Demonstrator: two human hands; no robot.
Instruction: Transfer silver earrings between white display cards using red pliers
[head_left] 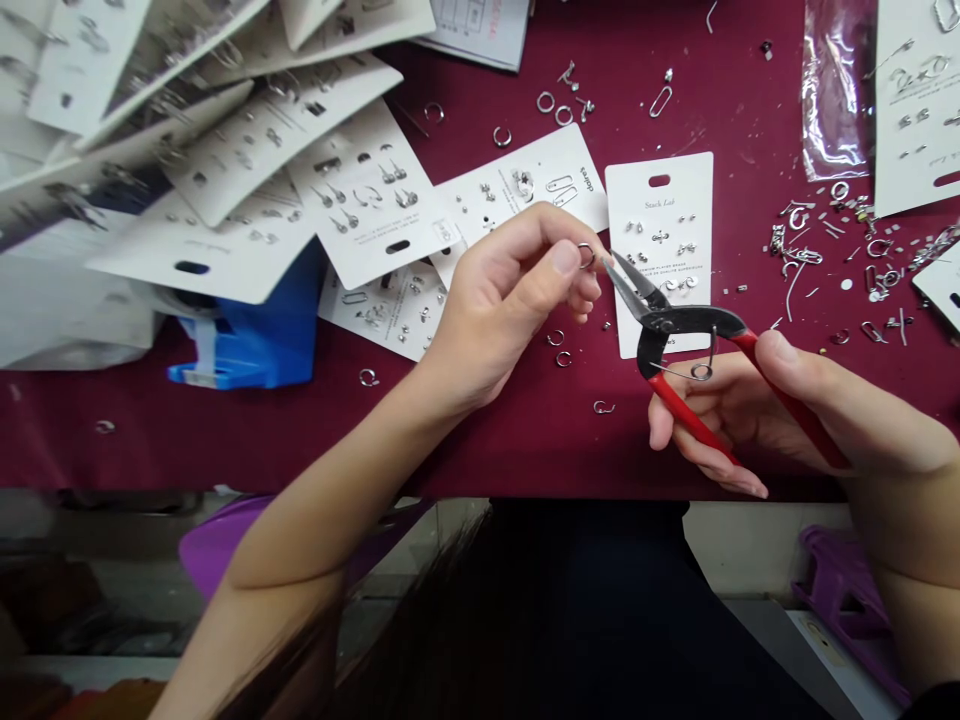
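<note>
Pinching one metal ring (592, 258) in left hand (499, 295), right hand (765, 410) holding pliers (664, 318); seemingly midway, loose rings (502, 145) dot tabletop (487, 445).

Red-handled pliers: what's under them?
Seen under the pliers: the Stack Lab earring card and, behind the handles, fingers of the right hand. The card's patch directly behind the pivot is covered.

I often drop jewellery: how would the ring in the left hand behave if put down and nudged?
The thin ring in the left hand is probably light. Its shiny, metallic look suggests something stiff, perhaps slippery. Being round, it might roll on edge.
</note>
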